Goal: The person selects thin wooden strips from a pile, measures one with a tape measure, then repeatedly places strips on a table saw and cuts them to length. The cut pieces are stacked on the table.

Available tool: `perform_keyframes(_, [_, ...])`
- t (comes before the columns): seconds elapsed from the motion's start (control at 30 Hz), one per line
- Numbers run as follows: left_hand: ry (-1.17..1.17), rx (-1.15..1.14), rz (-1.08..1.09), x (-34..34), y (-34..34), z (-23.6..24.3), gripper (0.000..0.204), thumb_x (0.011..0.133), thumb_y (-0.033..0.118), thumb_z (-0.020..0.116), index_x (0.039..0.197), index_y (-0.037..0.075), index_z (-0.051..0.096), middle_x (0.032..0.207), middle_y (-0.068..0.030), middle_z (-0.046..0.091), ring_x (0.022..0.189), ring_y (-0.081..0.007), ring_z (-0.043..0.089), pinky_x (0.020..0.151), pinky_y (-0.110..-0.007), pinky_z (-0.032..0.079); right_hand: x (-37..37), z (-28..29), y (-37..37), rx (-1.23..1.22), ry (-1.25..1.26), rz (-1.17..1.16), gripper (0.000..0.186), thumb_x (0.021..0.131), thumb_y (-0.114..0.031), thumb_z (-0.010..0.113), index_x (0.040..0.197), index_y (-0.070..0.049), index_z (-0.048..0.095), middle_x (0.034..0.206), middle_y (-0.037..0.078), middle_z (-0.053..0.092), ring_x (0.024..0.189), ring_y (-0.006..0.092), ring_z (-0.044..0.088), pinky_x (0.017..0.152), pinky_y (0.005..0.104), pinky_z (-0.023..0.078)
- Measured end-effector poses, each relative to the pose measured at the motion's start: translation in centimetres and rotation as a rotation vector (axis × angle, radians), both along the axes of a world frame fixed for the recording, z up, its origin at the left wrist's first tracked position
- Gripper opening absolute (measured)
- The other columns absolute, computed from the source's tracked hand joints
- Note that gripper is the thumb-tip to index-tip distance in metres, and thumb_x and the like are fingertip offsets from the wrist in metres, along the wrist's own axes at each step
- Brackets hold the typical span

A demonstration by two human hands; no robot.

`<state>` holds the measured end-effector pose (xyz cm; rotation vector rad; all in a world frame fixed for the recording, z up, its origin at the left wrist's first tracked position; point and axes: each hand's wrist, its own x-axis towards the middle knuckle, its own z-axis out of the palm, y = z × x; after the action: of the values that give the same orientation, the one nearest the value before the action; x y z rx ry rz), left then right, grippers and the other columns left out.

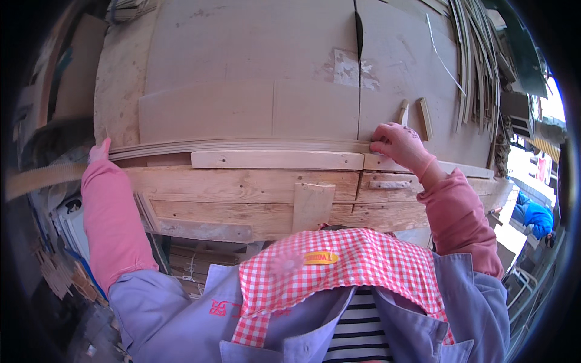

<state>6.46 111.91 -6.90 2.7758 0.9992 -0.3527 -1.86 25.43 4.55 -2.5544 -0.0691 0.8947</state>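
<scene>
A bundle of long, thin wooden strips (242, 146) runs across the front of the workbench (242, 48). My left hand (98, 151) is closed around the left end of the strips, thumb up, at the bench corner. At the other end my right hand (399, 145) pinches the strips with curled fingers, the fingertips partly hidden. Just in front of the bundle lies a pale wooden rail (278, 160) along the bench edge. Beyond the strips is a flat brown board (206, 112).
A small wooden block (426, 119) and a short wooden-handled tool (404, 112) lie beyond my right hand. Many loose thin strips (475, 66) are piled at the far right. A person in blue (532, 215) is farther off to the right.
</scene>
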Motion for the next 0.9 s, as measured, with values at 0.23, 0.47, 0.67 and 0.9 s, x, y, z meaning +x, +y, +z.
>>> perform_keyframes(0.23, [0.063,-0.004,0.036,0.0,0.0,0.4,0.081,0.081,0.067,0.068,0.113,-0.007,0.07,0.115,-0.0253,0.07,0.11,-0.0391,0.066,0.09,-0.046,0.049,-0.2,-0.1,0.0,-0.025,-0.067,0.099,0.027,0.088,-0.031,0.07,0.094,-0.005,0.07,0.09,0.015,0.067,0.085,0.0319,0.067,0.076,0.0415,0.054])
perform_keyframes(0.47, [-0.24,-0.021,-0.419,6.4,-21.2,5.1,0.053,0.093,0.045,0.059,0.127,0.004,0.065,0.131,-0.0223,0.063,0.123,-0.0376,0.059,0.102,-0.043,0.046,-1.3,0.2,-1.0,0.024,-0.142,0.194,0.04,0.083,-0.035,0.076,0.107,-0.003,0.069,0.105,0.017,0.066,0.103,0.0347,0.062,0.09,0.0427,0.051])
perform_keyframes(0.67, [-0.239,-0.735,-1.171,-1.9,-51.8,9.2,0.026,0.095,0.026,0.064,0.106,0.004,0.072,0.104,-0.0146,0.07,0.101,-0.0316,0.066,0.092,-0.039,0.05,-3.1,1.1,-1.3,-0.01,-0.183,0.352,0.081,0.068,-0.046,0.084,0.131,-0.002,0.059,0.125,0.019,0.06,0.119,0.0369,0.055,0.103,0.0426,0.048])
perform_keyframes(0.9, [-0.112,-0.365,-1.313,-6.4,-60.2,10.0,0.022,0.09,0.031,0.067,0.095,0.01,0.074,0.093,-0.0083,0.072,0.096,-0.0293,0.066,0.085,-0.043,0.051,-4.4,1.0,-1.2,0.024,-0.236,0.326,0.093,0.06,-0.041,0.087,0.135,0.002,0.052,0.132,0.021,0.054,0.124,0.039,0.05,0.107,0.0435,0.045])
